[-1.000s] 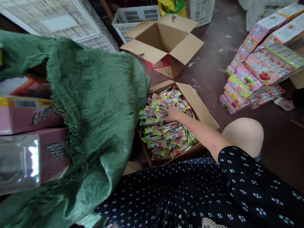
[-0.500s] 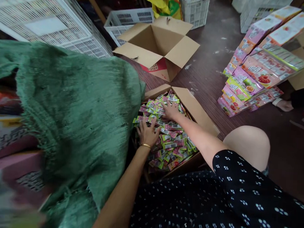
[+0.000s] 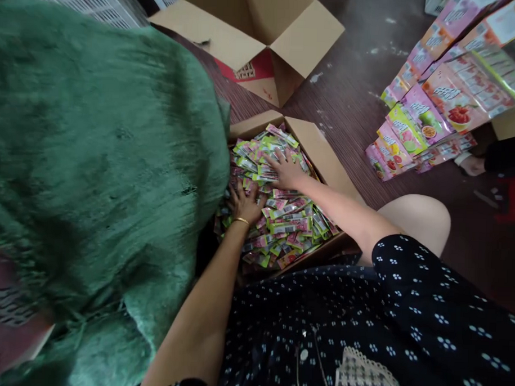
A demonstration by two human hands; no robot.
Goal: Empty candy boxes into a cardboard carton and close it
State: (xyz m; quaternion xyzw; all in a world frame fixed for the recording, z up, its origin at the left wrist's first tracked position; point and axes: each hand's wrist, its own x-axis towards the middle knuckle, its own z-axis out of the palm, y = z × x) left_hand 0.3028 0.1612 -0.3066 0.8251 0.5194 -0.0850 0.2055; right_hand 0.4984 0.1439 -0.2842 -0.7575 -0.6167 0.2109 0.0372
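Observation:
A cardboard box [image 3: 322, 147] in front of me is heaped with small pink and green sachets [image 3: 288, 225]. My left hand [image 3: 245, 205], with a gold bangle at the wrist, rests fingers spread on the left side of the heap. Farther back and to the right, my right hand [image 3: 287, 170] lies on the sachets with its fingers apart. Neither hand grips a sachet that I can see. Some of the fingertips are partly sunk among the packets.
A green woven sack [image 3: 116, 137] bulges against the box's left side. Behind stands a second, open carton [image 3: 305, 37]. Colourful printed packs [image 3: 429, 117] are stacked on the floor at the right, with a person's foot [image 3: 470, 164] beside them. White plastic crates [image 3: 99, 4] show at upper left.
The view has tilted down and come closer to the box. Both hands stay spread on the sachets, the right one shifted slightly over the heap.

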